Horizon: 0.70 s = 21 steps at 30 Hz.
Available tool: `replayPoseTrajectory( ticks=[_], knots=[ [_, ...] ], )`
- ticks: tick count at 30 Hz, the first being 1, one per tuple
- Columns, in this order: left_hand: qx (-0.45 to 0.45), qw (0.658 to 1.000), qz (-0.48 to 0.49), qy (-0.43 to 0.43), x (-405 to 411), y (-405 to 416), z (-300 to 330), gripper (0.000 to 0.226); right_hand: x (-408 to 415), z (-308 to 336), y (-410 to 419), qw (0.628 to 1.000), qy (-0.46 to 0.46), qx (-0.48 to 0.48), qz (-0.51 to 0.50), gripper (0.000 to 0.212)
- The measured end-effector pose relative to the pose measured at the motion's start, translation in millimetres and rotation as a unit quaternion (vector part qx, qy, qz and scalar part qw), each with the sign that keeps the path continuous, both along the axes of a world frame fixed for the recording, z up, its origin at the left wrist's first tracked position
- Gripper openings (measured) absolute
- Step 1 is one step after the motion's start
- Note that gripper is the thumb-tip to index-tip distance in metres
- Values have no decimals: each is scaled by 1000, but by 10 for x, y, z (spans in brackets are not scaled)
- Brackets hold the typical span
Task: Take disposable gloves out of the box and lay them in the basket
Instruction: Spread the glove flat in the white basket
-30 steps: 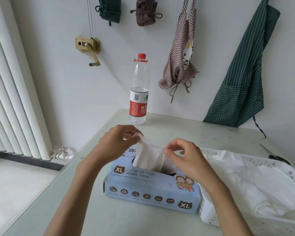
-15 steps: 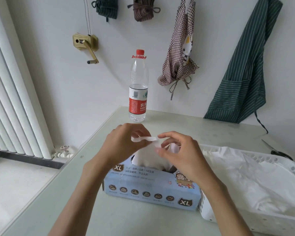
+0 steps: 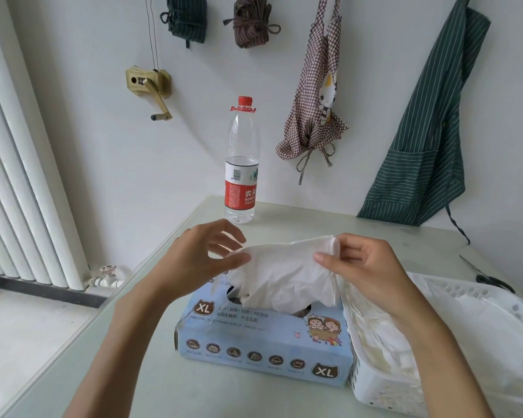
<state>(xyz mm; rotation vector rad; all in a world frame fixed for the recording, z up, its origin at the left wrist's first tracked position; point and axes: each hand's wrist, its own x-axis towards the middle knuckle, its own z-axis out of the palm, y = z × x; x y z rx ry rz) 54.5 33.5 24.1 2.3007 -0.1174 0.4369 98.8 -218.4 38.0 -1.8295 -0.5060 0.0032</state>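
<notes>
A light blue glove box [image 3: 263,348] marked XL lies on the pale table in front of me. A white disposable glove [image 3: 284,276] rises out of its top slot, stretched wide above the box. My left hand [image 3: 200,257] pinches the glove's left edge between thumb and fingers. My right hand [image 3: 363,267] pinches its upper right corner. The glove's lower part still hangs into the slot. Right of the box stands a white perforated basket [image 3: 384,390] that holds several white gloves [image 3: 477,333].
A water bottle [image 3: 242,164] with a red label stands at the table's far edge. Scissors [image 3: 489,279] lie at the far right behind the basket. Aprons [image 3: 426,140] hang on the wall. A radiator [image 3: 18,182] is at the left, beyond the table's edge.
Both hands have drawn apart and upward, spreading the glove wide and pulling more of it out of the box. Before, they held it bunched close together over the slot.
</notes>
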Motion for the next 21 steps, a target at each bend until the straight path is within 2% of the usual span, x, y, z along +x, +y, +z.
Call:
replayPoseTrajectory(
  ticks=[4,8,11,16,21],
  knots=[
    [-32,999,-12,-21,-8,9,1,13,7,24,-57,1000,-8,27,-13,9],
    [11,1000,13,-24,14,49,-41,2,-30,55,-46,994,-52,90,-40,8],
    [13,999,32,-41,26,35,-36,14,-61,105,-14,987,-96,119,-49,9],
    [-60,987,84,-127,10,-63,64,14,-142,186,61,974,-155,151,-71,10],
    [-105,977,99,-156,-52,-94,299,10,-150,375,41,969,-201,125,-75,11]
  ],
)
